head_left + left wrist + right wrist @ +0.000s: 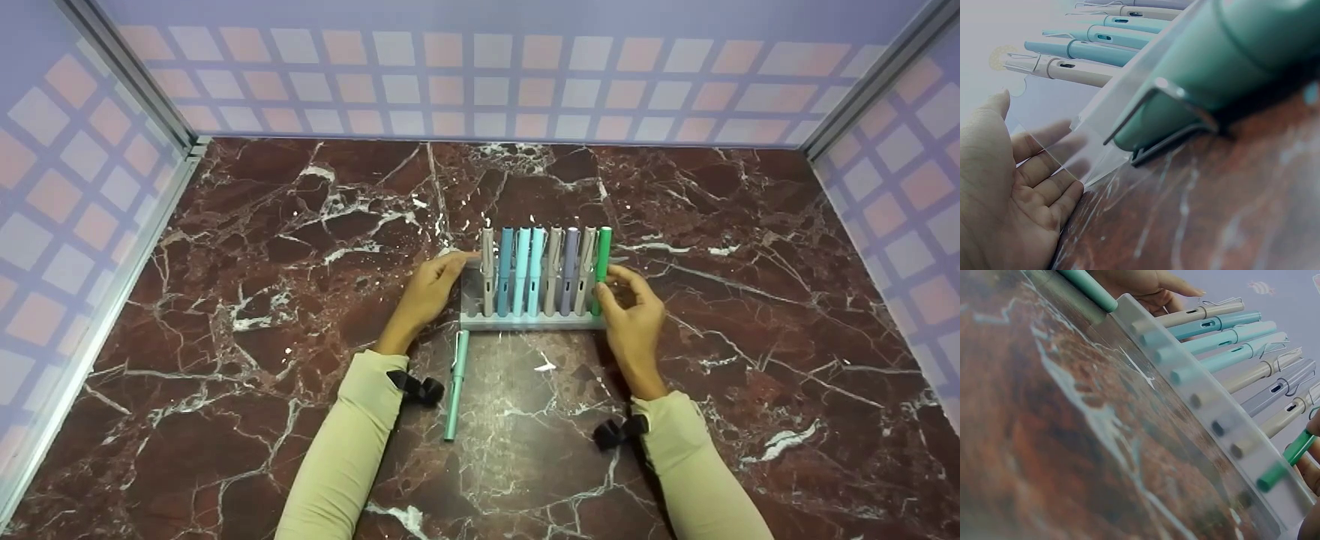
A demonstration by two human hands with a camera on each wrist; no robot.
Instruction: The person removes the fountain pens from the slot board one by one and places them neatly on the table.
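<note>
A clear pen stand [534, 324] holds a row of upright pens in grey-brown, blue, light blue, purple and green. At its right end my right hand [634, 315] pinches the bright green pen [603, 255] between thumb and fingers; the pen's lower end sits in the stand's base in the right wrist view. My left hand [431, 289] is at the stand's left end. Its loosely bent fingers [1044, 174] lie behind the transparent side, against its edge. A teal-green pen [457, 386] lies on the table in front of the stand's left end, clip toward the stand.
The table [750, 315] has a dark red marble pattern with white veins. Panels with pink and white squares [493, 90] enclose the back and both sides. Black straps [424, 390] are around both sleeved wrists.
</note>
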